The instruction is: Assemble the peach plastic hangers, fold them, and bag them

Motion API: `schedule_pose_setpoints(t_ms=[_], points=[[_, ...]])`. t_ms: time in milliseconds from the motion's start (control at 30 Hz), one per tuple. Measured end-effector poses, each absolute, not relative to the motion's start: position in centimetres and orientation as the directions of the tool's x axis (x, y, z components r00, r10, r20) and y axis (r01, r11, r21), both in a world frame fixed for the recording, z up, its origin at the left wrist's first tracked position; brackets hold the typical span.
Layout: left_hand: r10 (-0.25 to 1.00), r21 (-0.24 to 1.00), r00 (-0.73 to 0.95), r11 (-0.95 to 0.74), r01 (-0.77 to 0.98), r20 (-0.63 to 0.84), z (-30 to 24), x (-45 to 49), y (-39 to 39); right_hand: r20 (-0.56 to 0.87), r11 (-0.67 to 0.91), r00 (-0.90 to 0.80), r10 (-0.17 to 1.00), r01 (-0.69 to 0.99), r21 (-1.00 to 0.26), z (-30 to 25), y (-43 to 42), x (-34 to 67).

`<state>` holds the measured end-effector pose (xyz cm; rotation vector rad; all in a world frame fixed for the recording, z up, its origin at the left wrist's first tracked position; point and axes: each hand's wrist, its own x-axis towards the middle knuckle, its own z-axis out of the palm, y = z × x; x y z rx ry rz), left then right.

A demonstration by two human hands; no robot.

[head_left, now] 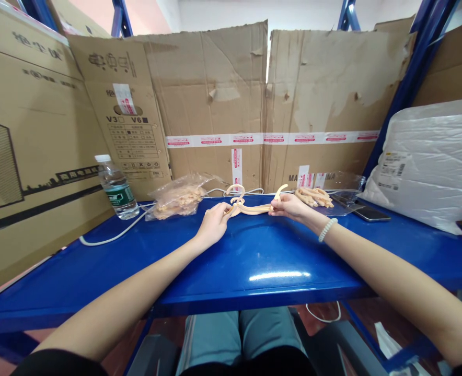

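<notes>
Just above the blue table (254, 261), a pale peach plastic clothes hanger (254, 209) stretches between my two hands. My left hand (214, 223) is closed on its left part, beside curved hook shapes that stick up near the middle. My right hand (289, 207) pinches the right end, where a curved peach piece (281, 191) rises above the fingers. I cannot tell whether that piece belongs to the same hanger. A clear plastic bag (180, 197) of similar peach pieces lies left of my left hand. More peach hangers (313, 197) lie on plastic behind my right hand.
A water bottle (117, 189) stands at the left, with a white cable (109, 243) curving beside it. A dark phone (371, 213) lies at the right, near a big white wrapped package (427, 162). Cardboard sheets (215, 104) wall off the back; a large carton (38, 130) borders the left.
</notes>
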<state>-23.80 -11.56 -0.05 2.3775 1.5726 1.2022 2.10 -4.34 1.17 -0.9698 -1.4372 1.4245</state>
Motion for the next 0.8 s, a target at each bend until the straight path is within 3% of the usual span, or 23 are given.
schedule_pose_setpoints(t_ms=[800], points=[[0.836,0.525,0.117,-0.439,0.729,0.536,0.4,-24.5,-10.9,0.246,0.227,-0.179,0.952,-0.122,-0.966,1.5,-5.3,0.7]])
